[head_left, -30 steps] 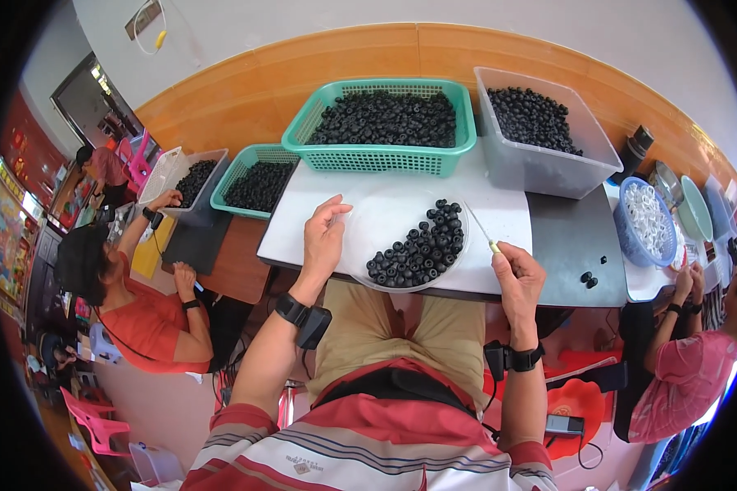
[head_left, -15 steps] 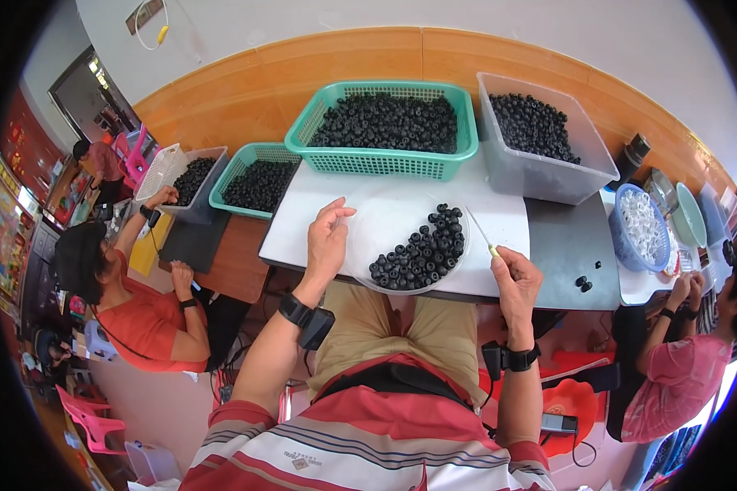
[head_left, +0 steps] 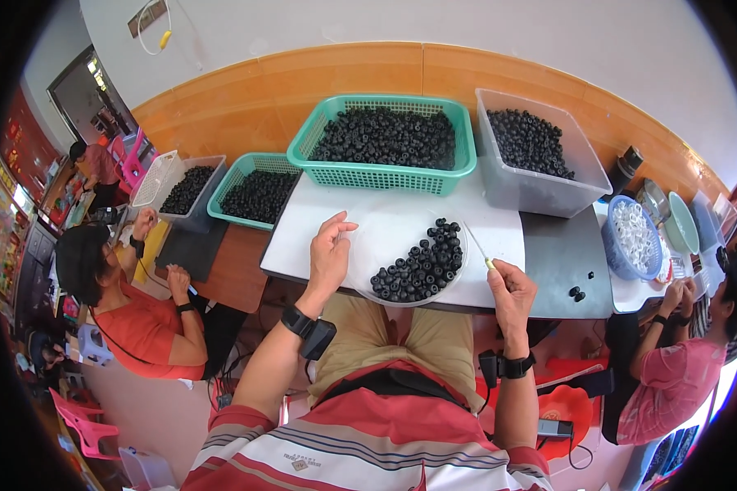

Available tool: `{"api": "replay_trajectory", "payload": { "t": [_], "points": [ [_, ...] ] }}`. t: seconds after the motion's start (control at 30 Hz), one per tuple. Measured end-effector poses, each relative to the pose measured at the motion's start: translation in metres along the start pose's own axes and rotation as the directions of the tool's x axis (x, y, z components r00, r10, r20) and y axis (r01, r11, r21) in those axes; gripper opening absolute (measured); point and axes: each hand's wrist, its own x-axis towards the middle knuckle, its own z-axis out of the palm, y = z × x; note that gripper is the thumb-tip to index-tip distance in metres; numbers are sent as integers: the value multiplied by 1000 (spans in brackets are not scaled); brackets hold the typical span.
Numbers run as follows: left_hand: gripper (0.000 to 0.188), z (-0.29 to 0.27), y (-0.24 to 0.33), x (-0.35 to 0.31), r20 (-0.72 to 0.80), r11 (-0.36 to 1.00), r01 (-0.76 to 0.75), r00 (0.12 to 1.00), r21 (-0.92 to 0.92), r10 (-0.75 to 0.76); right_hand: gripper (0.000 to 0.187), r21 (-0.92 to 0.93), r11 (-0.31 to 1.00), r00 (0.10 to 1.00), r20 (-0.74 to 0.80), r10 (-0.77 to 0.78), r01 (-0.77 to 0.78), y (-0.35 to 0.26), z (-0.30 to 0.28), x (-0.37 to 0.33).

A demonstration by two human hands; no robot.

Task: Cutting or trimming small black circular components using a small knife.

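A transparent round tray (head_left: 368, 274) lies in front of me on the white board, its right half covered with small round black parts (head_left: 422, 266), some with a hole in the middle. My left hand (head_left: 329, 254) hovers at the tray's left rim, fingers bent and thumb near the fingertips. Anything pinched there is too small to make out. In my right hand (head_left: 513, 296), to the right of the tray, is a thin metal pick (head_left: 477, 241) with a pale yellowish handle. Its point slants up and left beside the tray's right rim.
Behind the tray stand a green basket (head_left: 377, 178) and a clear plastic bin (head_left: 540, 196), both full of black parts. Several loose parts (head_left: 577, 293) lie on the dark mat at right. People work on my left (head_left: 151, 319) and right (head_left: 671, 385). A blue basket (head_left: 622, 254) holds clear pieces.
The whole view has shifted slightly, so the table sits lower. Both my hands keep nearly the same pose, and the pick stays in my right hand. The person at left has lowered a raised hand.
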Motion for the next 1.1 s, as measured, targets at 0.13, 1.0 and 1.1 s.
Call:
{"api": "replay_trajectory", "payload": {
  "t": [0.13, 1.0, 1.1],
  "points": [
    [34, 1, 4, 0, 3, 1000, 9, 1000, 3, -9, 22, -8, 1000, 1000, 0, 20, -20, 1, -1, 0],
    [33, 4, -1, 1, -9, 993, 51, 999, -104, -53, 27, 51, 998, 999, 24, 22, -23, 7, -3, 0],
    [33, 4, -3, 1, -21, 990, 36, 999, -140, -39, 27, 31, 999, 999, 32, 10, -11, 11, -4, 1]
  ]
}}
